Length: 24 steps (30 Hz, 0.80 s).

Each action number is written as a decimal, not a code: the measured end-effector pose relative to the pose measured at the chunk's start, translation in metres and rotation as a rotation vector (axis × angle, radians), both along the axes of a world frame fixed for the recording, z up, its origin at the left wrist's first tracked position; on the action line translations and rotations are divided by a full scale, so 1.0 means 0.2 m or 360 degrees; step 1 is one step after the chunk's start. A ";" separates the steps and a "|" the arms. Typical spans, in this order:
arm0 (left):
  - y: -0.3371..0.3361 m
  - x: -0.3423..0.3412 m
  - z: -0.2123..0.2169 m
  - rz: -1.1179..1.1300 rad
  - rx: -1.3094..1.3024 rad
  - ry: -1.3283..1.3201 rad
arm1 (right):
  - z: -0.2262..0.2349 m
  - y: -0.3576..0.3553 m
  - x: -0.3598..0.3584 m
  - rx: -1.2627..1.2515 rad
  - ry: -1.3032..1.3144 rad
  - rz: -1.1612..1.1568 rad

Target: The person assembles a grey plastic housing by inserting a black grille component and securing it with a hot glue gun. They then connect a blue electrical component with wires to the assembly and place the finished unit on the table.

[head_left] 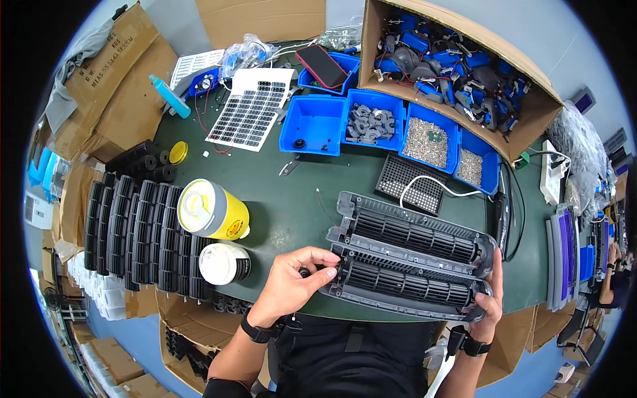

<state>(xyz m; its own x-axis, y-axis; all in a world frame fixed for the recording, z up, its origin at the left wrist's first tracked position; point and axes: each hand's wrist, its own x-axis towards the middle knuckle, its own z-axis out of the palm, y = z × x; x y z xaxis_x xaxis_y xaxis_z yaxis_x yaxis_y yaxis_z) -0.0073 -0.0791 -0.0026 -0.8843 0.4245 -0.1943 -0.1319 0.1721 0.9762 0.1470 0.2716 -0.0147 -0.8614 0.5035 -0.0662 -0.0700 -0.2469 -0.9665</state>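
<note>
Two dark grey fan housings, a far one (418,229) and a near one (405,285), lie side by side at the table's front edge. Each holds a long black ribbed fan roller. At the left end of the near housing, my left hand (295,282) has its thumb and forefinger closed. A small black round part (304,272) shows between its fingers, partly hidden. My right hand (490,302) grips the right end of the near housing, thumb on top. Its fingers stretch up along the far housing's end.
Left stand a yellow jug (215,210), a white-lidded tub (224,264) and rows of black rollers (142,232). Behind are blue bins (313,125) of grey parts and screws, a black perforated tray (410,184) and a carton (551,116) of motors. A black corded tool (501,212) lies right.
</note>
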 end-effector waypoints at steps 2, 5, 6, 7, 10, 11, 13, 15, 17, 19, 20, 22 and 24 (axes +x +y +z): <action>0.00 0.00 0.00 -0.0012 0.0001 -0.0009 | 0.00 0.00 0.00 0.0001 0.0004 0.0000; 0.02 0.00 0.01 0.0038 0.0020 -0.0010 | 0.02 -0.01 -0.01 -0.0017 0.0013 0.0013; 0.03 0.01 0.01 0.0048 0.0007 -0.0001 | 0.03 -0.01 -0.01 -0.0025 0.0015 0.0017; 0.04 0.01 0.01 0.0060 -0.0007 0.0008 | 0.02 -0.01 -0.01 -0.0031 0.0018 0.0015; 0.04 0.00 0.01 0.0066 0.0002 -0.0015 | 0.00 0.00 -0.01 -0.0033 0.0021 0.0015; 0.04 0.01 0.01 0.0068 0.0003 -0.0022 | -0.01 0.01 0.00 -0.0023 0.0019 0.0016; 0.05 0.00 0.01 0.0075 0.0005 -0.0038 | -0.01 0.01 0.00 -0.0006 0.0008 0.0016; 0.05 0.00 0.01 0.0026 -0.0070 -0.0043 | 0.00 0.01 0.00 0.0008 -0.0011 0.0008; 0.04 -0.01 0.02 0.0013 -0.0120 -0.0029 | -0.01 0.01 0.00 0.0012 -0.0025 0.0010; 0.03 -0.01 0.02 0.0040 -0.0143 0.0010 | 0.00 0.01 0.01 0.0008 -0.0025 0.0008; 0.02 -0.01 0.01 0.0032 -0.0096 -0.0013 | 0.00 0.01 0.00 0.0001 -0.0020 0.0004; 0.02 -0.01 0.01 0.0021 -0.0007 -0.0061 | 0.00 0.01 0.00 -0.0004 -0.0020 0.0001; 0.02 -0.01 0.00 0.0011 0.0044 -0.0053 | -0.01 0.01 0.00 0.0010 -0.0029 -0.0003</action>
